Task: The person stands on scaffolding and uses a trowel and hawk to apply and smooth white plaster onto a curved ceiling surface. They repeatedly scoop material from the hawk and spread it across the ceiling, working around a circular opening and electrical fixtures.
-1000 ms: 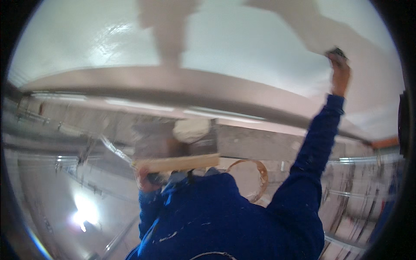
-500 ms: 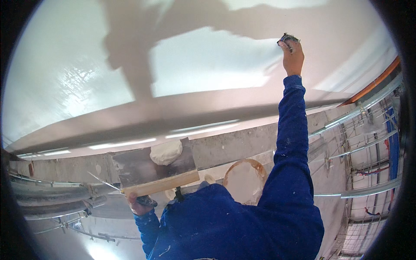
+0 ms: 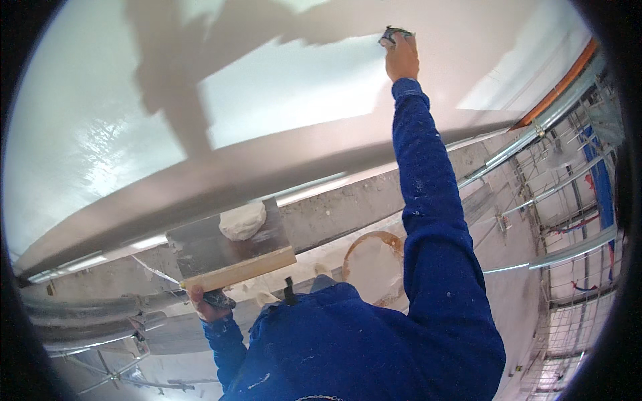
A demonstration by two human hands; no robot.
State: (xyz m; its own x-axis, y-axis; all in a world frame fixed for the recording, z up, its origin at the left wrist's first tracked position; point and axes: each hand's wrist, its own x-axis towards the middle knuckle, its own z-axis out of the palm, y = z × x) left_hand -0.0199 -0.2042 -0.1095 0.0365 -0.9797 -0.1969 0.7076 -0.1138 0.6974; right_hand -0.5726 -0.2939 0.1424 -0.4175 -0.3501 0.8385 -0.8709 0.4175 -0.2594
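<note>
The right hand (image 3: 402,60), closed on a tool (image 3: 396,36), is up-right of the putty (image 3: 243,222) (nearer left hand (image 3: 210,309) grips its board (image 3: 198,245)).

No legible text, labels, numbers or signs anywhere.

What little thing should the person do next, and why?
Probably slide the dark tool a little along the pale surface: the right hand has it raised there, while the left hand holds the board with a white lump on it, so reloading can perhaps wait.
</note>
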